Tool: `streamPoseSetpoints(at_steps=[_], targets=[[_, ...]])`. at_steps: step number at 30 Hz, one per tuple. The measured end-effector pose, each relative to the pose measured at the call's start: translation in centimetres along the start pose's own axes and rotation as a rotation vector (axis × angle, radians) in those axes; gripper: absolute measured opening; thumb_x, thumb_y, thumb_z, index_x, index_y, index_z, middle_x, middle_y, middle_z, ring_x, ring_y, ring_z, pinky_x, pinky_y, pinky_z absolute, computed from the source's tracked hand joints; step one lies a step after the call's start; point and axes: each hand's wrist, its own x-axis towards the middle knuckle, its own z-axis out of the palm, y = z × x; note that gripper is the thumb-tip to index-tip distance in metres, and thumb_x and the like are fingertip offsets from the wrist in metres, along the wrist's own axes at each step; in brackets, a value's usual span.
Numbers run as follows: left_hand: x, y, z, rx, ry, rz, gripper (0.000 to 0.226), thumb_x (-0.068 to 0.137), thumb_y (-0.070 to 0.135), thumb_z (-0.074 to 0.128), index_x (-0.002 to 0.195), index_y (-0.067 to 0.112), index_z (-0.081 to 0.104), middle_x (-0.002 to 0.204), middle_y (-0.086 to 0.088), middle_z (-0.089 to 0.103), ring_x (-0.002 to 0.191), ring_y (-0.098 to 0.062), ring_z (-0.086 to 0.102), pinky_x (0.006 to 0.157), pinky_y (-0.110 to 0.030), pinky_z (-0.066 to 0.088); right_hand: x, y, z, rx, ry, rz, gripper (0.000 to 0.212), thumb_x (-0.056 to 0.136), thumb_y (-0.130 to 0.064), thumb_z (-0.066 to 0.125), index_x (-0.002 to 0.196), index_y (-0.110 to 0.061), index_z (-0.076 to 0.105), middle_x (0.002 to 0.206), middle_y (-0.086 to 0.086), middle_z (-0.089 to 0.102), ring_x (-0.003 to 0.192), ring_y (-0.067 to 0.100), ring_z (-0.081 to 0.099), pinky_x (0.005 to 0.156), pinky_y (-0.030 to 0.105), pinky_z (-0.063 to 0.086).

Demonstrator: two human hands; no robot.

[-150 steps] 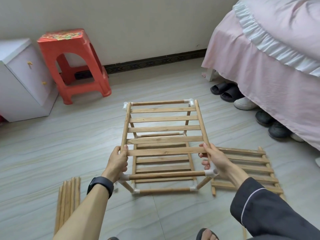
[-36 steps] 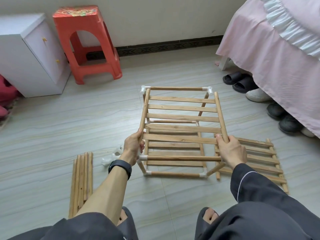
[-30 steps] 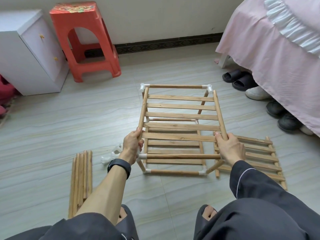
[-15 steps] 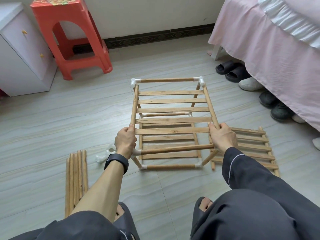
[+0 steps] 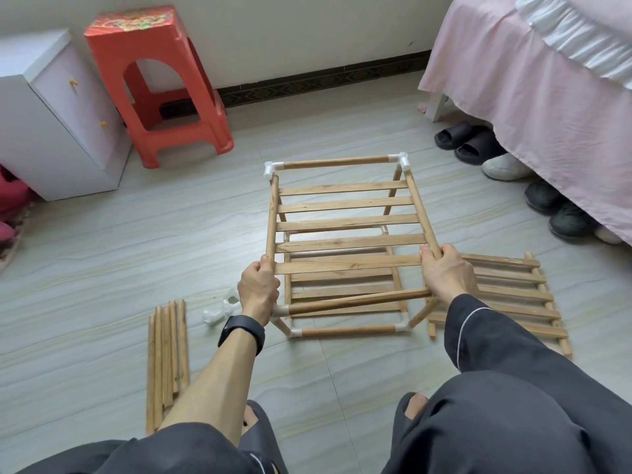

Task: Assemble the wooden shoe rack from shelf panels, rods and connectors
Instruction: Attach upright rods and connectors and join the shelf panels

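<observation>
The partly built shoe rack [image 5: 345, 203] stands on the floor: wooden rods joined by white corner connectors [image 5: 270, 170], a slatted shelf panel on top and another below. My left hand [image 5: 258, 289] grips the top panel's left side rail near its front end. My right hand [image 5: 446, 271] grips the right side rail. The front top rod [image 5: 359, 300] runs slanted, its right end loose beside my right wrist. A spare slatted panel [image 5: 509, 295] lies flat at the right. A bundle of loose rods [image 5: 166, 354] lies at the left, with white connectors [image 5: 219, 311] beside it.
A red plastic stool [image 5: 154, 80] and a white cabinet [image 5: 51, 107] stand against the wall at the back left. A bed with a pink skirt [image 5: 547, 80] fills the right, with several shoes [image 5: 478, 145] under its edge. My knees are at the bottom.
Both hands keep their grip on the top panel's side rails. The front top rod now slants, its right end off the corner. The view has shifted slightly.
</observation>
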Motion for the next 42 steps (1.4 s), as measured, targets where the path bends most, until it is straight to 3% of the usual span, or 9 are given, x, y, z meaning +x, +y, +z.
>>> streamPoseSetpoints(at_steps=[6,10,12,14,18,23,34,37,42], targets=[[-0.4,0.5,0.2,0.008,0.01,-0.019,0.044,0.104,0.044,0.037,0.079,0.014,0.056,0.06,-0.002,0.053,0.046,-0.019,0.044,0.046,-0.028,0.038,-0.4,-0.1,0.1,-0.042,0.066,-0.039,0.038,0.101,-0.051,0.042,0.111,-0.017,0.054,0.112,0.013,0.06,0.091,0.032,0.048,0.078,0.04,0.04],[-0.7,1.0,0.8,-0.046,-0.014,-0.071,0.039,0.101,0.045,0.039,0.078,0.017,0.054,0.06,-0.001,0.051,0.047,-0.017,0.042,0.045,-0.027,0.036,-2.9,-1.3,0.7,-0.258,0.297,-0.681,0.051,0.094,-0.052,0.05,0.126,-0.012,0.051,0.125,0.015,0.053,0.109,0.032,0.049,0.09,0.046,0.042],[-1.1,1.2,1.7,-0.132,-0.056,-0.109,0.036,0.099,0.046,0.04,0.083,0.017,0.055,0.06,0.0,0.05,0.046,-0.016,0.041,0.045,-0.027,0.036,-5.1,-2.5,2.1,-0.35,0.047,-0.951,0.077,0.089,-0.074,0.041,0.14,-0.016,0.045,0.138,0.012,0.05,0.123,0.03,0.047,0.102,0.049,0.04],[-1.6,1.2,2.9,-0.189,-0.094,-0.102,0.041,0.1,0.055,0.042,0.088,0.018,0.056,0.058,0.003,0.049,0.044,-0.012,0.041,0.042,-0.025,0.035,-6.9,-3.8,4.2,-0.539,-0.178,-1.026,0.097,0.081,-0.085,0.039,0.154,-0.021,0.03,0.155,0.009,0.035,0.14,0.029,0.034,0.113,0.054,0.03],[-1.8,1.0,3.4,-0.298,-0.153,-0.168,0.048,0.098,0.066,0.041,0.094,0.022,0.058,0.055,0.007,0.047,0.039,-0.009,0.039,0.037,-0.02,0.028,-7.4,-7.3,6.4,-0.634,-0.222,-1.007,0.105,0.079,-0.071,0.06,0.159,-0.022,0.012,0.16,0.008,0.022,0.146,0.031,0.021,0.12,0.052,0.019],[-1.3,0.4,3.1,-0.372,-0.219,-0.223,0.037,0.106,0.049,0.039,0.109,0.019,0.06,0.058,0.006,0.044,0.044,-0.007,0.037,0.037,-0.019,0.023,-6.9,-9.3,7.2,-0.655,-0.263,-0.98,0.096,0.07,-0.044,0.065,0.154,-0.024,0.023,0.153,0.008,0.031,0.14,0.031,0.029,0.116,0.048,0.028],[-1.3,-0.2,2.8,-0.736,-0.312,-0.343,0.029,0.103,0.044,0.048,0.103,0.019,0.063,0.053,0.003,0.044,0.054,-0.014,0.044,0.054,-0.025,0.036,-6.5,-8.9,7.3,-0.618,-0.24,-0.986,0.098,0.064,-0.039,0.07,0.151,-0.026,0.027,0.149,0.004,0.034,0.138,0.029,0.029,0.116,0.049,0.026],[-1.2,-0.3,2.3,-0.697,-0.358,-0.356,0.04,0.1,0.058,0.046,0.102,0.021,0.062,0.053,0.004,0.046,0.055,-0.016,0.053,0.058,-0.029,0.037,-6.5,-8.7,7.4,-0.615,-0.27,-0.971,0.102,0.064,-0.041,0.072,0.153,-0.027,0.023,0.151,0.004,0.031,0.141,0.029,0.026,0.118,0.051,0.024],[-0.9,0.6,2.1,-0.654,-0.434,-0.368,0.047,0.095,0.068,0.048,0.097,0.022,0.056,0.052,0.007,0.042,0.051,-0.012,0.044,0.053,-0.027,0.038,-6.5,-8.7,7.5,-0.614,-0.268,-0.959,0.101,0.063,-0.042,0.068,0.152,-0.029,0.022,0.151,0.002,0.029,0.14,0.028,0.026,0.119,0.05,0.023]])
